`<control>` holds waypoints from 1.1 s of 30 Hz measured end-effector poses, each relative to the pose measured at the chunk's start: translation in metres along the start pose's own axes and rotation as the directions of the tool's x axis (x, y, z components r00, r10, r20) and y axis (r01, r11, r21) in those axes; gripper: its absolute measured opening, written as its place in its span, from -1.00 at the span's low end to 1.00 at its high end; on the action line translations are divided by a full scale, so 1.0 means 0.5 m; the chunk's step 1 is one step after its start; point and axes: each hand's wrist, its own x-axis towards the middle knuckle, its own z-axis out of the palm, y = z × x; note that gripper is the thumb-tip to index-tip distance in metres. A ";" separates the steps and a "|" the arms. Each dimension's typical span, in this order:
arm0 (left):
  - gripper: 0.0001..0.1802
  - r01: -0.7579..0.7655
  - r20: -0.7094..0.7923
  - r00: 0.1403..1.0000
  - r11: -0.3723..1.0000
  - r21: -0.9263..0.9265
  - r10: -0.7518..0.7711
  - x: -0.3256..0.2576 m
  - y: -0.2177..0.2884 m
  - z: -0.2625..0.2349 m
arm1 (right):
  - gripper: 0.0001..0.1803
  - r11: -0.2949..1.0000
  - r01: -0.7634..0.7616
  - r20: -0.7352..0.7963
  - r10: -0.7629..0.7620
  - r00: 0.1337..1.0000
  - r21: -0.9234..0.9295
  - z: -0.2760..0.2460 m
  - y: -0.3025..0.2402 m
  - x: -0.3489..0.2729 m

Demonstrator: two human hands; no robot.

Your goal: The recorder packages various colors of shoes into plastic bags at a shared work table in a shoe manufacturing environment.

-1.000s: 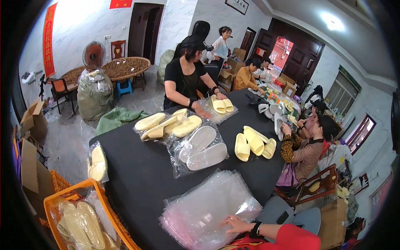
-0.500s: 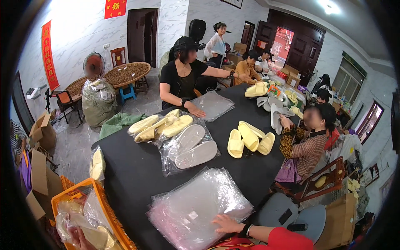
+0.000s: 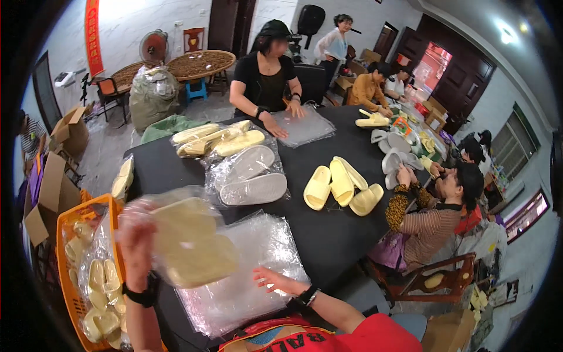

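Note:
My left hand (image 3: 136,234) is raised over the near left of the black table (image 3: 334,234). It grips a clear plastic bag holding a pair of pale yellow slippers (image 3: 190,246), blurred by motion. Flat on a stack of clear plastic bags (image 3: 258,258) at the table's near edge lies my right hand (image 3: 277,280), fingers spread and holding nothing. A black watch is on each wrist.
An orange crate (image 3: 70,276) of bagged yellow slippers stands at my left. Bagged yellow slippers (image 3: 220,141), bagged white slippers (image 3: 249,179) and loose yellow slippers (image 3: 340,188) lie on the table. A person in black (image 3: 264,82) faces me; several others sit along the right side. Cardboard boxes (image 3: 50,193) stand at left.
My left hand has come up from the orange crate with a bagged pair of yellow slippers and carried it over the table. My right hand stays on the stack of bags.

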 end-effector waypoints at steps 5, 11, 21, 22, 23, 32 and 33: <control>-0.77 -0.308 0.830 0.493 0.945 -0.115 0.261 -0.061 0.105 0.166 | -0.22 0.912 -0.122 0.032 0.119 0.992 0.391 -0.029 -0.106 -0.034; -0.66 -0.315 0.920 0.295 0.935 -0.163 0.260 -0.455 0.000 0.233 | -0.28 0.640 -0.152 0.099 0.117 0.988 0.753 -0.124 -0.009 -0.044; -0.55 0.075 0.629 0.122 0.639 0.766 -0.768 -0.473 0.076 0.161 | -0.77 0.911 0.041 -0.273 0.080 0.959 0.410 -0.106 0.010 0.033; -0.44 -0.134 0.557 0.218 0.541 0.831 -0.801 -0.576 0.017 0.127 | -0.75 0.912 0.102 -0.272 0.010 0.962 0.397 -0.108 0.017 0.037; -0.38 -0.110 0.527 0.378 0.528 0.842 -0.762 -0.548 0.034 0.123 | -0.75 0.909 0.101 -0.289 0.023 0.957 0.405 -0.118 0.023 0.019; -0.47 0.093 0.637 0.408 0.724 0.684 -0.654 -0.520 0.042 0.106 | -0.53 0.887 -0.115 -0.168 0.209 0.963 0.448 -0.113 -0.005 -0.047; -0.44 0.104 0.570 0.402 0.655 0.749 -0.716 -0.497 0.052 0.121 | -0.58 0.950 -0.016 -0.268 0.104 0.958 0.313 -0.121 0.023 -0.033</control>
